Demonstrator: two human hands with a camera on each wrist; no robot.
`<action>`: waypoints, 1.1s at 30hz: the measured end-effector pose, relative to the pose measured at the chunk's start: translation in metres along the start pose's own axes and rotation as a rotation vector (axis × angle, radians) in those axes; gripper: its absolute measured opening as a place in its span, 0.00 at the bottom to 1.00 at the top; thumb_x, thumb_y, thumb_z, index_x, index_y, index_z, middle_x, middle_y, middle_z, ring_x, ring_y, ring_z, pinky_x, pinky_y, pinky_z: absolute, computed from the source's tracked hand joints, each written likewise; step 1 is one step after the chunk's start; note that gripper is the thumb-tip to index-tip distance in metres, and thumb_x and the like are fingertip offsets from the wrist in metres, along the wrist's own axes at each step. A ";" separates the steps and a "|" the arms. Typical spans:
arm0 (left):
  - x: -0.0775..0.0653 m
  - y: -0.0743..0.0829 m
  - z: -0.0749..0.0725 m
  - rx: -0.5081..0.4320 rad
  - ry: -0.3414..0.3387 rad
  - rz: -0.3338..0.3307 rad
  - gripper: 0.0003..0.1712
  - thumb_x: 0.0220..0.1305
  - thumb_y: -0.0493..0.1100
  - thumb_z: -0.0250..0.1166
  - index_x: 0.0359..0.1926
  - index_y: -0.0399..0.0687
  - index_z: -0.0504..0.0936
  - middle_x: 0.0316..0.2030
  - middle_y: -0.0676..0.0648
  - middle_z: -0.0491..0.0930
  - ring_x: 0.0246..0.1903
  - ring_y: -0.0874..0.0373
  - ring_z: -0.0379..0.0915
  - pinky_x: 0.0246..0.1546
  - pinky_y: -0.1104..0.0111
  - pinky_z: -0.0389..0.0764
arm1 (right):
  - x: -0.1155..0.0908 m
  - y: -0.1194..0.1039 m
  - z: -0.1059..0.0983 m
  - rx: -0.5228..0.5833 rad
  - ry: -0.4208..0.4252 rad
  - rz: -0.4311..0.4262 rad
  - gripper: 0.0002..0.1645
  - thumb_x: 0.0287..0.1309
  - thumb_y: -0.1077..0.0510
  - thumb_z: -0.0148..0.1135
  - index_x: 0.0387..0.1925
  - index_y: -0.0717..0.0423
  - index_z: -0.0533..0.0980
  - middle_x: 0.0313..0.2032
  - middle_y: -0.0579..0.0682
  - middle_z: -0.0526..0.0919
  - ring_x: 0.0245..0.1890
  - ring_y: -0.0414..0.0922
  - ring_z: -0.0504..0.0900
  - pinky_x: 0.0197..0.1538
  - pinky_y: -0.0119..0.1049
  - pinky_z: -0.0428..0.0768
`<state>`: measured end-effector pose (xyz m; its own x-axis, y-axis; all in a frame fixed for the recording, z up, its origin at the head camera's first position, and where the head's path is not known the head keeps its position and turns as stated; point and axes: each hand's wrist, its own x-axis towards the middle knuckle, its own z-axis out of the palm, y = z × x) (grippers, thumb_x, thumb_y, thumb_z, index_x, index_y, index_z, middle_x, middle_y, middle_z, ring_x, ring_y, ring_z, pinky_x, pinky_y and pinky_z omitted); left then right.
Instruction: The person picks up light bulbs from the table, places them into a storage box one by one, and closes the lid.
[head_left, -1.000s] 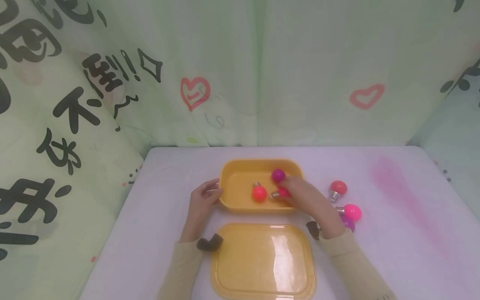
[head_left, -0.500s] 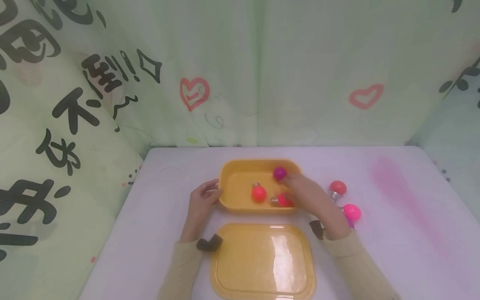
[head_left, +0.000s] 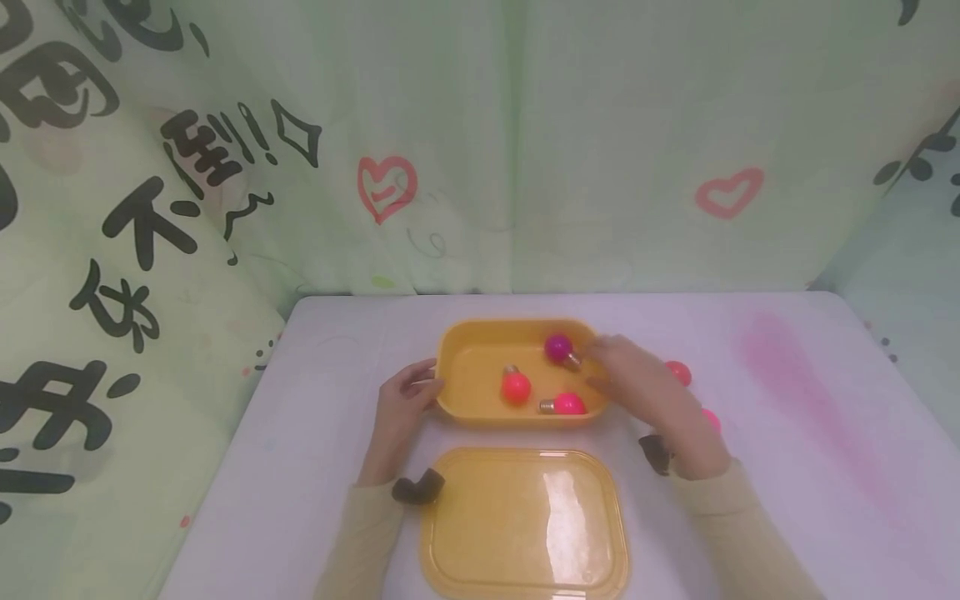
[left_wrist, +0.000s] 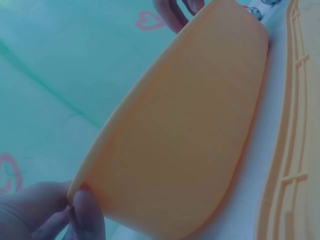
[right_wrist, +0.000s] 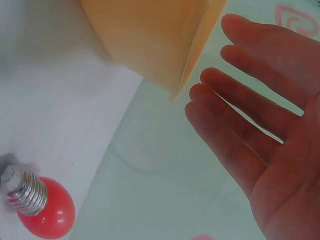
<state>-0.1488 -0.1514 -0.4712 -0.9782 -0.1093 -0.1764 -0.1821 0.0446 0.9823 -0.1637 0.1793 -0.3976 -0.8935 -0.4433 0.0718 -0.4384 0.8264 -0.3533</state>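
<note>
My left hand [head_left: 401, 408] pinches the left rim of a yellow plastic box [head_left: 472, 354]; in the left wrist view, thumb and finger [left_wrist: 89, 212] close on that rim. Inside the box lie a purple light bulb [head_left: 558, 347], a red light bulb [head_left: 516, 388] and a pink light bulb [head_left: 571, 404], all with silver screw bases. At the box's right end is my right hand [head_left: 637, 379], holding nothing. Its fingers are extended and slightly spread in the right wrist view, just past the box edge.
A yellow lid [head_left: 495, 521] lies flat in front of the box. Right of the box, partly behind my right arm, are another red bulb [head_left: 679, 372] and another pink bulb [head_left: 712, 420]. A curtain [head_left: 600, 150] hangs behind the table.
My right hand has let go of the purple bulb in the box and moved right to the box's edge. The pink bulb settled against the near wall. My left hand stayed put.
</note>
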 end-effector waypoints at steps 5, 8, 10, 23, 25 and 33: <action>0.001 -0.003 -0.001 0.003 0.007 0.009 0.22 0.64 0.42 0.68 0.60 0.47 0.80 0.53 0.41 0.79 0.49 0.55 0.78 0.44 0.71 0.83 | -0.005 0.003 -0.007 0.008 0.027 -0.039 0.22 0.56 0.64 0.69 0.52 0.65 0.77 0.47 0.62 0.82 0.51 0.59 0.78 0.57 0.56 0.78; 0.002 -0.004 -0.001 0.000 0.013 0.008 0.22 0.64 0.42 0.68 0.59 0.48 0.80 0.53 0.42 0.79 0.49 0.55 0.79 0.45 0.70 0.83 | -0.008 0.006 -0.010 0.006 0.023 -0.025 0.22 0.57 0.63 0.69 0.53 0.65 0.77 0.50 0.62 0.81 0.54 0.60 0.77 0.60 0.57 0.76; 0.002 -0.005 0.000 0.005 0.016 0.004 0.22 0.64 0.42 0.68 0.58 0.49 0.80 0.52 0.43 0.80 0.49 0.55 0.79 0.45 0.69 0.83 | -0.011 0.009 -0.012 0.012 0.023 -0.013 0.23 0.58 0.62 0.69 0.54 0.64 0.77 0.52 0.62 0.80 0.57 0.60 0.76 0.61 0.58 0.74; -0.001 -0.001 0.001 0.025 0.011 0.022 0.21 0.64 0.45 0.68 0.58 0.51 0.81 0.53 0.45 0.81 0.50 0.54 0.79 0.47 0.67 0.83 | -0.022 0.030 -0.016 0.009 0.018 0.051 0.26 0.59 0.61 0.69 0.58 0.65 0.74 0.57 0.64 0.78 0.61 0.62 0.72 0.63 0.60 0.71; 0.000 -0.002 0.000 0.027 0.011 0.017 0.22 0.64 0.45 0.68 0.59 0.51 0.80 0.53 0.45 0.80 0.50 0.54 0.79 0.47 0.67 0.83 | -0.022 0.032 -0.017 0.006 0.011 0.067 0.27 0.59 0.61 0.68 0.58 0.65 0.74 0.57 0.65 0.77 0.62 0.63 0.72 0.64 0.61 0.70; 0.002 -0.005 0.000 0.013 0.013 0.017 0.21 0.63 0.44 0.69 0.58 0.52 0.81 0.52 0.45 0.80 0.49 0.54 0.79 0.47 0.67 0.83 | -0.020 0.046 -0.017 -0.002 0.009 0.074 0.27 0.58 0.62 0.69 0.57 0.69 0.74 0.55 0.69 0.77 0.59 0.66 0.72 0.64 0.62 0.69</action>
<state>-0.1499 -0.1519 -0.4761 -0.9798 -0.1210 -0.1590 -0.1671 0.0595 0.9841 -0.1682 0.2325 -0.3993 -0.9243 -0.3777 0.0543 -0.3713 0.8576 -0.3557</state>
